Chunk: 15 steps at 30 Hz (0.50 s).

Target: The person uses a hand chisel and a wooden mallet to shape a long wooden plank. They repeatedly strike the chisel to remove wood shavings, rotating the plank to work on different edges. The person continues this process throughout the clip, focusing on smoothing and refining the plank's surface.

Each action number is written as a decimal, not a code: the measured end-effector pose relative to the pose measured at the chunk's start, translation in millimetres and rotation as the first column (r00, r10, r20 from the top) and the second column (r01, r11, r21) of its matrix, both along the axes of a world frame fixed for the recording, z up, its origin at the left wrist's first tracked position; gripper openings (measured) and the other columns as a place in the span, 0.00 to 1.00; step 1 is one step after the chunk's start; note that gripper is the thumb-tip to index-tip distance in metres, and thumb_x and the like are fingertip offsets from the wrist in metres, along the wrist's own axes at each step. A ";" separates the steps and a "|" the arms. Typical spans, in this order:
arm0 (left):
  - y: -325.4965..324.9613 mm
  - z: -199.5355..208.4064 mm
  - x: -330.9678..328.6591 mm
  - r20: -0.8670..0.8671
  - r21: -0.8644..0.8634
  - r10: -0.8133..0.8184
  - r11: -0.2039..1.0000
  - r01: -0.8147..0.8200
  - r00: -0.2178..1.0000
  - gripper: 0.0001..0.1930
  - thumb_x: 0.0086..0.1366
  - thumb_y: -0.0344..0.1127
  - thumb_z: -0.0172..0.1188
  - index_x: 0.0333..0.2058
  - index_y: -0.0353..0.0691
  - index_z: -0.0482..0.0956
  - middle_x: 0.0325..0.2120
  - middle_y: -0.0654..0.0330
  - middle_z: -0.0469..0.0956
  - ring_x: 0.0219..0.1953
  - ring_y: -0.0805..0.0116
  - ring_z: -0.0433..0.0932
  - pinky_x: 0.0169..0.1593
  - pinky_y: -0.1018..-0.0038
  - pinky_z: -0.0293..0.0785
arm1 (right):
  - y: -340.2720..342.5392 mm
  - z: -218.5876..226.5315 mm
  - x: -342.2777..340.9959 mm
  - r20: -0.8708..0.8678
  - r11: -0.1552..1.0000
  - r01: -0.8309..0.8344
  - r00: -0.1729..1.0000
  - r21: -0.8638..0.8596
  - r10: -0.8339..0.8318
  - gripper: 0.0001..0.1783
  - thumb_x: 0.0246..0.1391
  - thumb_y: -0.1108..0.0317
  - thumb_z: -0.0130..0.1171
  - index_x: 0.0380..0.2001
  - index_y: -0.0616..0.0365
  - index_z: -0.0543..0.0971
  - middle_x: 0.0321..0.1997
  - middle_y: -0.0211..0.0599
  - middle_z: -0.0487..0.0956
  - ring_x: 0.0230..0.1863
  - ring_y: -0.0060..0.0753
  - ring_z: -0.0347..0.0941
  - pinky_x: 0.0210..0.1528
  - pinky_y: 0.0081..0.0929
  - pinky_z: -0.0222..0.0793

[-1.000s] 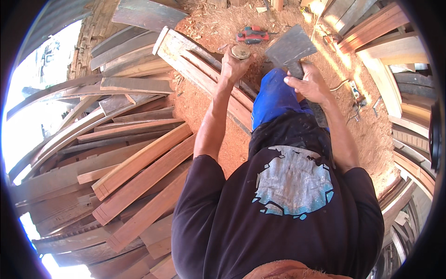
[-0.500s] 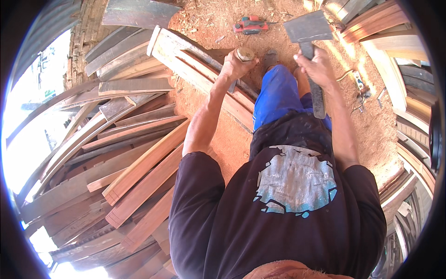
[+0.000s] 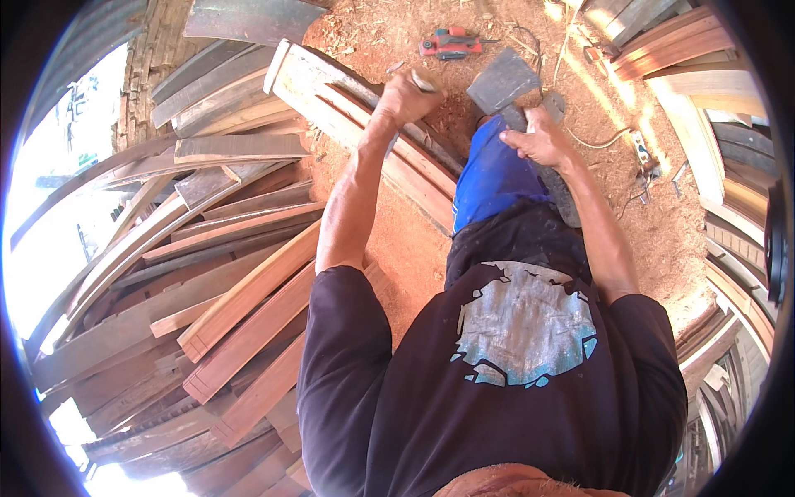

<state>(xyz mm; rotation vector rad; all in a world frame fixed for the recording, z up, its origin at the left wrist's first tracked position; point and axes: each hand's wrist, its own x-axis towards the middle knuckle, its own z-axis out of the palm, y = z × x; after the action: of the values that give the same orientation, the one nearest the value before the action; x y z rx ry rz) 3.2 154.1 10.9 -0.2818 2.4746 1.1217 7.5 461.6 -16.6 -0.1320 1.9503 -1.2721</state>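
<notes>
My left hand (image 3: 406, 101) is closed round the handle of a chisel (image 3: 425, 81), whose pale round butt shows on top. Its blade is mostly hidden beneath the hand, over a long reddish wooden beam (image 3: 414, 178) that slants across the ground in front of me. On the right, my right hand (image 3: 540, 142) grips a dark mallet (image 3: 503, 81) with a flat, four-sided head. The mallet head is apart from the chisel butt, tilted toward it, and its handle runs back under my right wrist.
Sawdust and shavings cover the ground. A red and black power planer (image 3: 450, 44) lies ahead. Stacked planks (image 3: 248, 319) fill the left side, and more timber (image 3: 691, 99) lines the right. A cable with a metal fitting (image 3: 642, 153) lies at the right.
The mallet has swung left and lower, its head turning toward the chisel. My left hand has moved slightly left and away from me, along the beam, with the chisel.
</notes>
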 end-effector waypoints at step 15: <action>-16.0 -44.4 9.4 -0.105 0.141 0.001 0.990 0.014 0.994 0.17 0.59 0.40 0.75 0.41 0.38 0.83 0.35 0.62 0.85 0.39 0.72 0.82 0.47 0.70 0.79 | -38.2 29.4 -35.1 -0.062 0.990 0.137 0.989 0.035 -0.135 0.20 0.55 0.57 0.69 0.36 0.66 0.79 0.27 0.38 0.81 0.25 0.28 0.78 0.27 0.29 0.74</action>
<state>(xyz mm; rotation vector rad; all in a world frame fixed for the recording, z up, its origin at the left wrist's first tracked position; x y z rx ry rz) 12.6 138.2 -33.5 -0.1767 2.4679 1.3331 -27.7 423.4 12.8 -0.0172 2.0639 -1.3298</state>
